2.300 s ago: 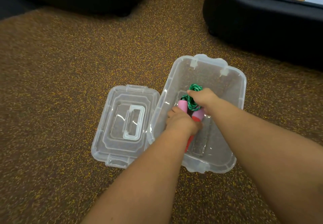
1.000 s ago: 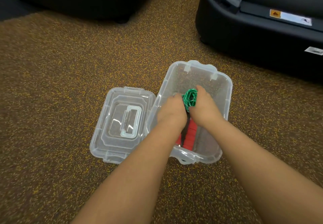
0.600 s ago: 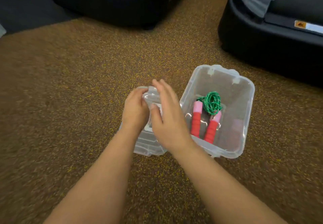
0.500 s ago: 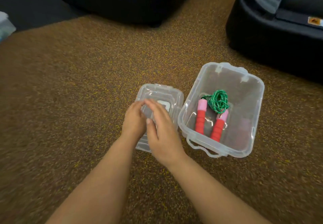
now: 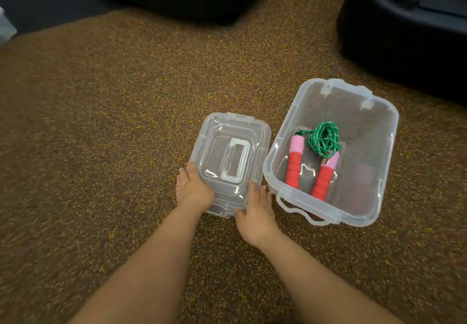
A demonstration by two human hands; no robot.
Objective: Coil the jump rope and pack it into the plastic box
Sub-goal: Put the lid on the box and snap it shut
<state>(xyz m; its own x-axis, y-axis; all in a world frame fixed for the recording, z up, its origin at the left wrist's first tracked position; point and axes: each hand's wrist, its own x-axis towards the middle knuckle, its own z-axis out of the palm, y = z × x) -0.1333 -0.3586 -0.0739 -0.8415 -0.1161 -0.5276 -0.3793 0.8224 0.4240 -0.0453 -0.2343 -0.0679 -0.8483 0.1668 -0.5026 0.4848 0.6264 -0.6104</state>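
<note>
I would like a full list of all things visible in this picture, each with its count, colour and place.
plastic box: one, clear, open, on the floor at right
jump rope: one, green cord coiled, two red and pink handles, inside the plastic box
lid: one, clear, flat on the floor left of the plastic box
floor: brown with yellow specks
black machines: two, dark, at the top edge
left hand: one, on the lid's near left corner
right hand: one, at the lid's near right corner
</note>
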